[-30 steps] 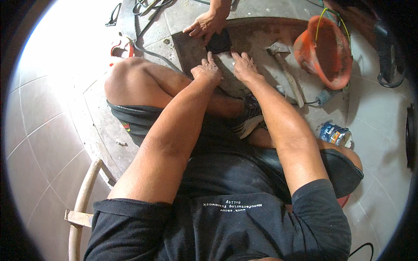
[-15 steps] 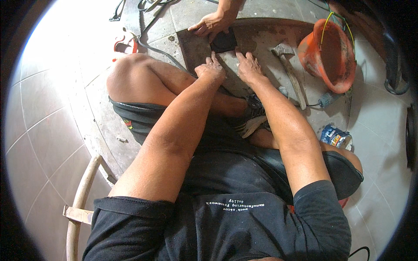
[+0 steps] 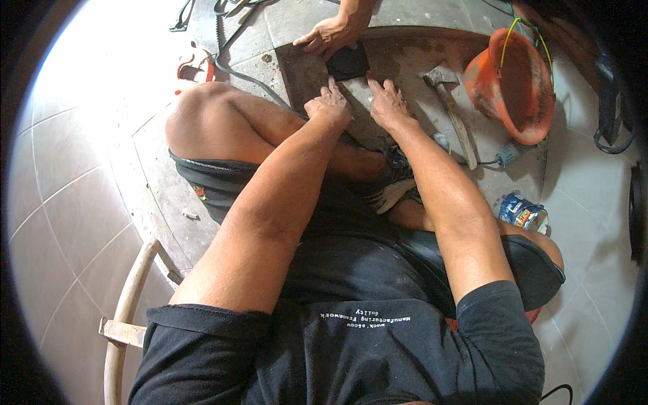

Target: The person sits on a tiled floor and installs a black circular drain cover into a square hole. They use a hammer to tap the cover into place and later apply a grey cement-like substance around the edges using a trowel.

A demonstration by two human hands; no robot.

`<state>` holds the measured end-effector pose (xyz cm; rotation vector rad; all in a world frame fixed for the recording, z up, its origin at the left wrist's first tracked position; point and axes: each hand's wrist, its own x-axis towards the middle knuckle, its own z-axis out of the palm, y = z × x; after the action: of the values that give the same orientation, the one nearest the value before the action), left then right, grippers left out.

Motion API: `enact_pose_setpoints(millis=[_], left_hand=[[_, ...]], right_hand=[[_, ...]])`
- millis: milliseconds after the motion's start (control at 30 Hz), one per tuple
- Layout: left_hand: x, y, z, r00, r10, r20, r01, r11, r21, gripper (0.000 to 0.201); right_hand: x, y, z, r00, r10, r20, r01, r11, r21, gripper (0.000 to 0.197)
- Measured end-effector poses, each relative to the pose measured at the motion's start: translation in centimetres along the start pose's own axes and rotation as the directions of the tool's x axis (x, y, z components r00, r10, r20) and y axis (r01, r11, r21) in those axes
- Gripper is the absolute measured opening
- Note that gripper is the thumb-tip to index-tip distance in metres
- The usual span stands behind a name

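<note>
Black square plate, down in the floor recess! Left hand and right hand stay apart, gripping nothing, fingertips at its 2 near corners; co-worker's hand at the far side. Uneven pressing could tilt it.

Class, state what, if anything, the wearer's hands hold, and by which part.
Nothing appears gripped: the left hand and right hand each have an extended finger at a near corner of the dark square piece.

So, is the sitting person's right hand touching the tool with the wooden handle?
Apart. The head view shows grey surface between the right hand and the wooden-handled tool.
</note>
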<state>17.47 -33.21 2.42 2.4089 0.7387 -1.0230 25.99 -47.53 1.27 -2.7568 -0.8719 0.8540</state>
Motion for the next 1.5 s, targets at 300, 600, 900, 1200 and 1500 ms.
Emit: enact_pose_setpoints(millis=[300, 600, 900, 1200, 1500], left_hand=[[-0.6, 0.2, -0.3, 0.999, 0.004, -0.032, -0.005, 1.000, -0.028, 0.089], [-1.6, 0.9, -0.8, 0.999, -0.040, -0.032, 0.040, 0.999, -0.012, 0.091], [-1.2, 0.8, -0.4, 0.999, -0.023, -0.037, 0.023, 1.000, 0.006, 0.077], [-1.4, 0.8, -0.5, 0.999, -0.026, -0.031, 0.026, 0.999, 0.020, 0.083], [-1.4, 0.9, -0.6, 0.999, -0.024, -0.023, 0.024, 1.000, 0.012, 0.082]], right_hand=[[0.3, 0.2, 0.5, 1.000, 0.000, -0.024, 0.000, 0.999, -0.035, 0.062], [0.0, -0.2, -0.2, 1.000, 0.009, -0.009, -0.009, 1.000, -0.016, 0.068], [0.3, 0.3, 0.2, 1.000, 0.001, 0.007, -0.001, 1.000, -0.007, 0.077], [0.1, -0.1, -0.4, 0.999, 0.008, 0.033, -0.007, 1.000, -0.013, 0.073], [0.2, 0.3, 0.1, 1.000, -0.012, -0.007, 0.012, 1.000, 0.000, 0.074]])
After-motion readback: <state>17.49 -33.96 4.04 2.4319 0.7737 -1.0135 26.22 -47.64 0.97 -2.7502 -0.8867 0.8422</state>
